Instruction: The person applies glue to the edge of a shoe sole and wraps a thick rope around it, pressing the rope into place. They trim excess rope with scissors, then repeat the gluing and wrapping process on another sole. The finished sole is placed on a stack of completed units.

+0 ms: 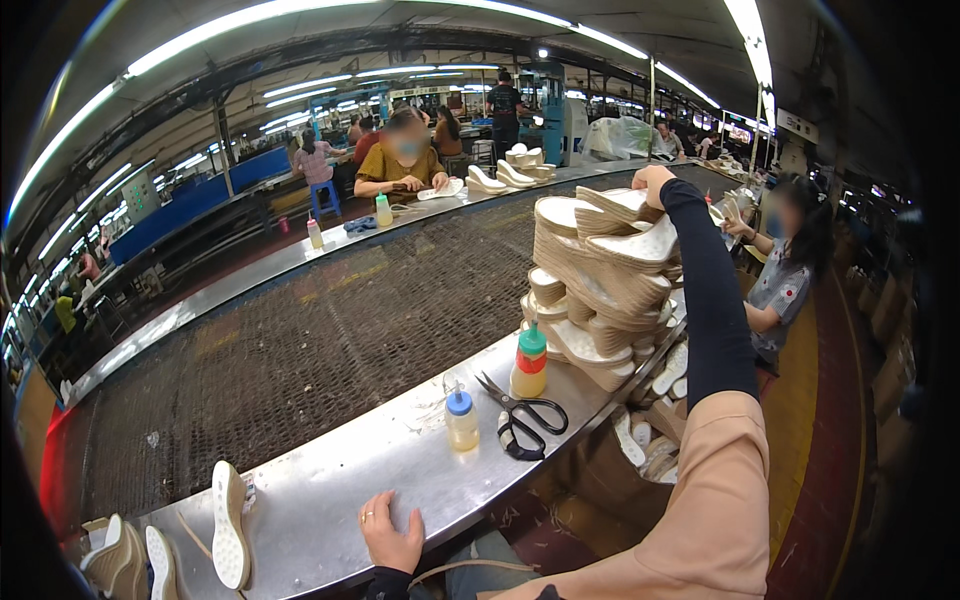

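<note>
My right arm reaches out to the far right, over a tall stack of wedge shoe soles [600, 290] with white tops and tan, rope-textured sides. At the top of the pile my right hand [655, 182] is closed on the end of one wedge sole [622, 199]; its fingertips are partly hidden. Flat on the near rim of the metal ledge [330, 500] lies my left hand [392, 532], holding nothing, fingers apart. To its left, a single wedge sole [230, 525] rests on the ledge, with more wedge soles [118, 560] at the lower left.
Black-handled scissors [522, 418] lie between a blue-capped bottle [461, 420] and a green-topped bottle [530, 362]. A dark mesh conveyor [320, 330] runs beyond the ledge. Loose soles [630, 437] fill a container below the stack. One co-worker [405, 165] sits across, another [785, 275] at right.
</note>
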